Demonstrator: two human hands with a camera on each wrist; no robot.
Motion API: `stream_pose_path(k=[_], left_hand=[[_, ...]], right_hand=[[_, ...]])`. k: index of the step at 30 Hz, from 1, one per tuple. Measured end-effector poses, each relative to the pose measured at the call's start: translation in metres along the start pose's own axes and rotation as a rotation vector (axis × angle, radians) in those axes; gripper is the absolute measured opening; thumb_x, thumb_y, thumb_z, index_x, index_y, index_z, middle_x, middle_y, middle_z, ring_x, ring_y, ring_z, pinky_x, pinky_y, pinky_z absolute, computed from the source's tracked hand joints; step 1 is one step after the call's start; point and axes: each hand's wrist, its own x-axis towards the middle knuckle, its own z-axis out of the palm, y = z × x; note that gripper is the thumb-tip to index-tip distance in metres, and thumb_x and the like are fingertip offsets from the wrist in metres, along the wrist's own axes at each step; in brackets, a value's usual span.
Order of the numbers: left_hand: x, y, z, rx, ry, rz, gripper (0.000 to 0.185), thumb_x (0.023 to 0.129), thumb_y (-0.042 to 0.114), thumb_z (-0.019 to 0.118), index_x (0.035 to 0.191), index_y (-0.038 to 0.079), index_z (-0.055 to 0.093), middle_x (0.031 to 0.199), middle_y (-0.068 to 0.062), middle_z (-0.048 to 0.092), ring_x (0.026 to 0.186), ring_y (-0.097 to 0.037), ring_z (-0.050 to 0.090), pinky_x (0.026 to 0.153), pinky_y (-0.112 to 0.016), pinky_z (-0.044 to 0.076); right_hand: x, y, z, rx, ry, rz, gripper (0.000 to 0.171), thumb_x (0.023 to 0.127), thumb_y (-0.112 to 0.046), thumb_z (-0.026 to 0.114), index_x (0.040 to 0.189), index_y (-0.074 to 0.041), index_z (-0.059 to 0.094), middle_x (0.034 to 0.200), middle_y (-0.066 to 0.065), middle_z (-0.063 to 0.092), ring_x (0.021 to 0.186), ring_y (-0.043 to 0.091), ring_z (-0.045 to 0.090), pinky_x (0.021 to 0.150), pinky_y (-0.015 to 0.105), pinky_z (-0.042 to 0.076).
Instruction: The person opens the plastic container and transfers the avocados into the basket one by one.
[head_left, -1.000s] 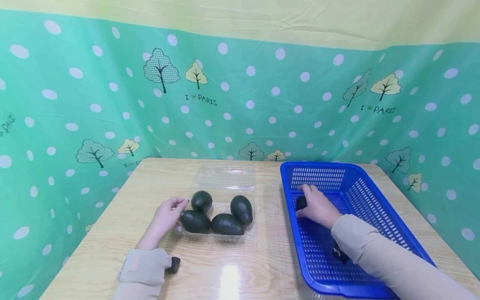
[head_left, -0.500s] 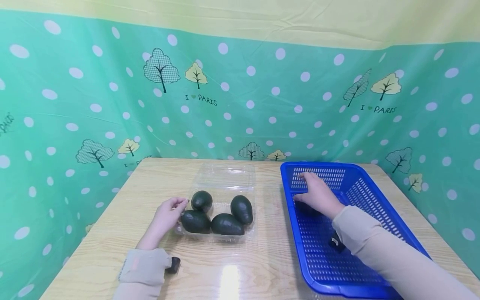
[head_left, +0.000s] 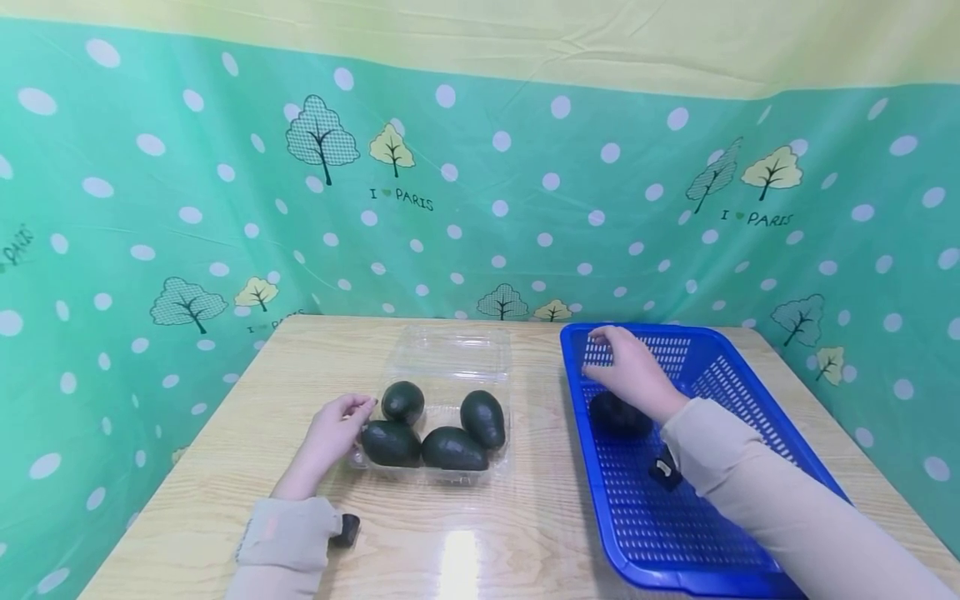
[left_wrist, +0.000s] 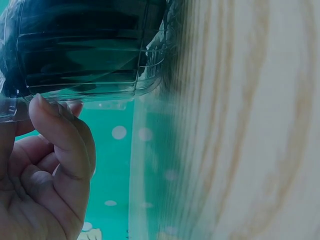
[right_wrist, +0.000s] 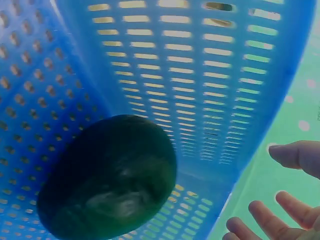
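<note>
Head view shows a wooden table (head_left: pixel 225 467) against a green dotted cloth (head_left: pixel 150 208), with a clear tray (head_left: pixel 450 358) left of centre and a blue basket (head_left: pixel 750 400) on the right. One avocado (head_left: pixel 618 415) lies alone on the basket floor, near the far left corner. The right hand (head_left: pixel 633 375) hovers just above and behind it, apart from it, fingers loosely spread and holding nothing, fingertips near the basket's far rim. In the right wrist view the avocado (right_wrist: pixel 110 177) rests on the perforated floor, and the fingers (right_wrist: pixel 295 155) at the lower right edge are relaxed and clear of it. Four more avocados (head_left: pixel 438 429) sit in the front half of the tray, whose lid stands open behind them. The left hand (head_left: pixel 330 437) rests on the table at the tray's left edge, fingers curled onto its rim. In the left wrist view the curled fingers (left_wrist: pixel 62 140) touch the tray (left_wrist: pixel 80 55) at its edge, with dark fruit showing through the plastic. Both arms wear beige sleeves (head_left: pixel 288 537), each with a small black wrist device (head_left: pixel 345 530).
</note>
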Motion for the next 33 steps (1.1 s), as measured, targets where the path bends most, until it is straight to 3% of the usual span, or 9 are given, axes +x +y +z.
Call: stream_pose_path(k=[10,17,33], left_hand=[[0.000,0.000,-0.001,0.024,0.006,0.008,0.039,0.104,0.024,0.052,0.126,-0.008,0.059,0.105,-0.021,0.065,0.071,-0.014,0.058,0.055,-0.025,0.055],[0.000,0.000,-0.001,0.027,0.003,0.006,0.040,0.104,0.025,0.052,0.126,-0.008,0.058,0.106,-0.022,0.064,0.074,-0.015,0.060,0.058,-0.025,0.054],[-0.001,0.001,-0.002,0.001,-0.017,0.001,0.040,0.104,0.024,0.052,0.126,-0.008,0.057,0.106,-0.022,0.063,0.067,-0.014,0.057,0.053,-0.026,0.054]], right_hand=[[0.005,-0.021,-0.008,0.070,-0.020,-0.014,0.057,0.095,-0.028,0.064,0.143,-0.003,0.045,0.138,0.022,0.053,0.125,0.040,0.052,0.099,0.056,0.049],[0.007,-0.036,-0.011,0.113,-0.035,-0.005,0.058,0.095,-0.034,0.063,0.143,-0.007,0.045,0.136,0.017,0.056,0.120,0.034,0.057,0.090,0.047,0.055],[0.012,-0.065,-0.007,0.165,-0.078,-0.018,0.053,0.094,-0.035,0.064,0.140,-0.010,0.050,0.133,0.015,0.060,0.113,0.031,0.060,0.085,0.043,0.056]])
